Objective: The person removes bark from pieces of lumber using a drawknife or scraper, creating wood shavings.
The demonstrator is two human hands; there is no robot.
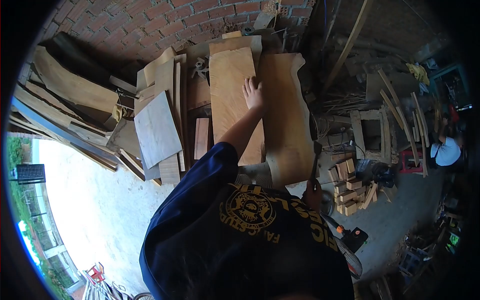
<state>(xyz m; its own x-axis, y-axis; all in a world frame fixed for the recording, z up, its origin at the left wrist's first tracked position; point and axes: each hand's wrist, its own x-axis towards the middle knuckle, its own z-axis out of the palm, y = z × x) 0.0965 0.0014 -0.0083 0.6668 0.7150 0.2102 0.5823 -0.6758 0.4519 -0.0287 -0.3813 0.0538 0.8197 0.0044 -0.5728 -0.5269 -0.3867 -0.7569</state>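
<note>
Over at ten o'clock, long curved brown planks [80, 82] are piled up against a red brick wall [165, 26]. Moving right, between nine and ten, a flat grey four-sided board [158, 129] lies tilted across a stack of narrower brown boards [167, 80], and just beside that comes a small reddish-brown rectangular board [201, 137].

Up at twelve, here's the long tan rectangular board [231, 100], lying lengthwise away from the body, with the left hand [254, 94] on it. The palm is down near its right edge, fingers a little apart and reaching over the face, the forearm coming up from a navy sleeve. Right next to it, towards two o'clock, sits the wide orange-tan slab with a wavy right edge [286, 117], running nearer to the body than the board does.

Down at four, the right hand [313, 196] is in shadow beside the slab's near end, fingers closed around the lower part of a slim dark tool [316, 162] that points up towards twelve; it's too dark to tell what kind. Further out at four, pale wooden blocks [350, 192] are heaped on the grey floor [372, 227]. Way over at three, there's another person in a white top [446, 151], near a red plastic stool [411, 161].
</note>
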